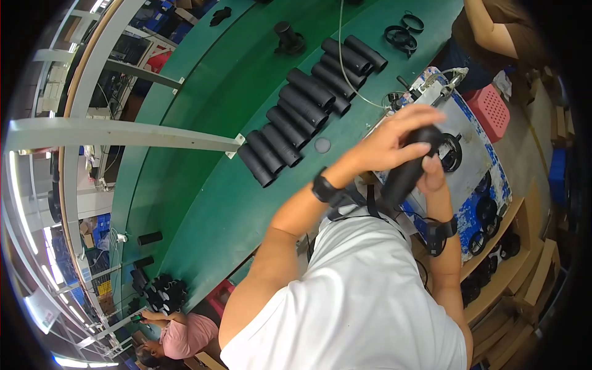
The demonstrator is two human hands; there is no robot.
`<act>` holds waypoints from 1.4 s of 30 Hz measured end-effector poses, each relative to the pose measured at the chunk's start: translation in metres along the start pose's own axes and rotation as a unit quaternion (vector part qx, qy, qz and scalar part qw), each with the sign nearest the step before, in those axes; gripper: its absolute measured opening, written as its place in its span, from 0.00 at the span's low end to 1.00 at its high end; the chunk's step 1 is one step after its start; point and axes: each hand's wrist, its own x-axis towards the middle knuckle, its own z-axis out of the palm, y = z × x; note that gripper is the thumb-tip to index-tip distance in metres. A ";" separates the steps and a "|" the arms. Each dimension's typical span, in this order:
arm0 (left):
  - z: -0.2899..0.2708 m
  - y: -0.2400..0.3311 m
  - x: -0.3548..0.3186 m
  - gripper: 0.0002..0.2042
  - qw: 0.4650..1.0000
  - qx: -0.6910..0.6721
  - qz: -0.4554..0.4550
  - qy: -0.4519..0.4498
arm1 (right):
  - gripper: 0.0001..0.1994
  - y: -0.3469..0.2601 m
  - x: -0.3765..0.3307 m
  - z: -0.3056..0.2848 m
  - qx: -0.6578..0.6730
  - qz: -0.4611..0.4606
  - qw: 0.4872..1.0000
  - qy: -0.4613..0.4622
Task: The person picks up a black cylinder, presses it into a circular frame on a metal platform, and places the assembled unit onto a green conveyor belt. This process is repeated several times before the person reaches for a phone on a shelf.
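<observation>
Overhead, left hand (394,139) and right hand (433,176) both clenched around black tube (407,169), row of black tubes (308,102) beyond on green belt (203,185)

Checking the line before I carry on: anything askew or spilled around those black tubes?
Nothing stands out. The black tubes lie in tidy rows on the green belt; both hands grip one black tube.

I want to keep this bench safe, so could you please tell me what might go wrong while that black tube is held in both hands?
1. The black tube is gripped above the work mat, over a black ring; if it slips from the left hand or right hand, it could strike that ring.
2. A thin cable crosses the row of tubes on the green belt; snagging it might roll them.
</observation>
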 end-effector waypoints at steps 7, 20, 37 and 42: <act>0.064 -0.025 -0.048 0.29 0.958 -0.227 -0.173 0.018 | 0.29 -0.016 -0.024 -0.023 0.139 -0.283 0.923 0.221; 0.078 -0.033 -0.030 0.23 0.930 -0.299 -0.206 -0.054 | 0.32 -0.041 -0.092 -0.035 0.108 -0.425 0.887 0.146; 0.084 -0.108 -0.058 0.10 0.986 0.149 -0.072 0.004 | 0.25 -0.033 -0.034 -0.059 -0.469 -0.169 0.812 0.304; 0.085 -0.109 -0.058 0.09 0.986 0.148 -0.069 0.028 | 0.25 -0.009 -0.029 -0.085 -0.357 -0.220 0.790 0.447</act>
